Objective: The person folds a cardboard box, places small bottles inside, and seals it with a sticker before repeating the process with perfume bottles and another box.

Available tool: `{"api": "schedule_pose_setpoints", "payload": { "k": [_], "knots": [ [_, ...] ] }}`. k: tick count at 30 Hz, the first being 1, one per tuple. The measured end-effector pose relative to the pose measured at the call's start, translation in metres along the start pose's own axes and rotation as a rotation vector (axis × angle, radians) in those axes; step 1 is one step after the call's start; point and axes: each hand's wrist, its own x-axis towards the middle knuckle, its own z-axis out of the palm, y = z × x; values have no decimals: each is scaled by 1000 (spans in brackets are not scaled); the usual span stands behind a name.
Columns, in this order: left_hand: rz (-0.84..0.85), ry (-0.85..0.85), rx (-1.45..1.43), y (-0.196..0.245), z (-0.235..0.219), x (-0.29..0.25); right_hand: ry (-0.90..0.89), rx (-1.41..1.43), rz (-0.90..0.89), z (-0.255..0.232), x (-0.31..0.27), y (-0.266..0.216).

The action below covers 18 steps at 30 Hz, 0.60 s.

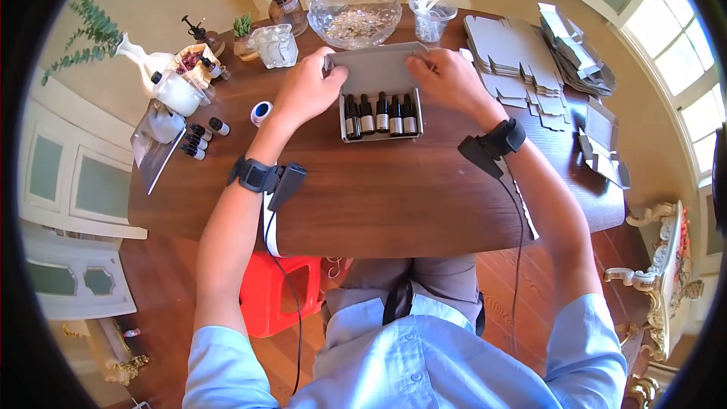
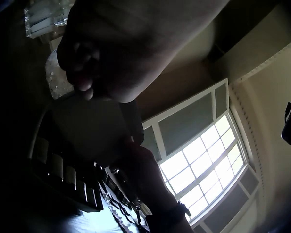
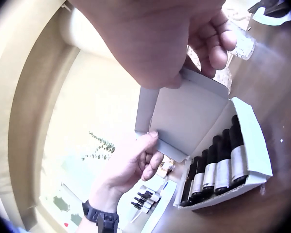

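Note:
A small grey cardboard box (image 1: 382, 138) stands on the table with its lid (image 1: 372, 70) raised at the far side. Inside lies a row of several dark dropper bottles (image 1: 367, 116) with pale labels and black tops. My left hand (image 1: 309, 89) pinches the left corner of the lid. At the lid's right corner, my right hand (image 1: 453, 85) holds on with thumb and curled fingers. The right wrist view shows the lid's inner face (image 3: 186, 114) with its folded side flaps between both hands. Dark shadow covers much of the left wrist view.
Flat grey box blanks (image 1: 500, 49) are stacked at the right. A glass bowl (image 1: 354, 19) and a cup of droppers (image 1: 432, 19) stand behind the lid. Small dark bottles (image 1: 198, 136), a white vase (image 1: 144, 57) and a blue-white roll (image 1: 261, 112) are on the left.

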Motion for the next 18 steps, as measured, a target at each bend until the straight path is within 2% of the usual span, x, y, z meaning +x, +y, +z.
{"api": "schedule_pose_setpoints", "payload": {
  "k": [1, 2, 3, 5, 6, 8, 11, 18],
  "knots": [
    [-158, -165, -137, 10, -10, -3, -51, -145, 20, -4, 1, -3],
    [-155, -165, -140, 15, -15, -5, -6, -89, -40, 1, 4, 5],
    [-172, -183, -170, 18, -20, -8, -4, -93, -39, 2, 4, 8],
    [-188, -202, -202, 19, -24, -11, -29, 131, -83, 3, 3, 8],
    [-184, -228, -192, 19, -25, -12, -31, 129, -84, 4, 2, 8],
    [-179, -254, -183, 17, -25, -15, -137, 401, 110, 3, 0, 0],
    [-211, -312, -178, 13, -22, -19, -118, 434, 158, -2, -6, -10],
    [-194, -321, -255, 10, -21, -30, -186, 175, -9, -1, -17, -2]
  ]
}}
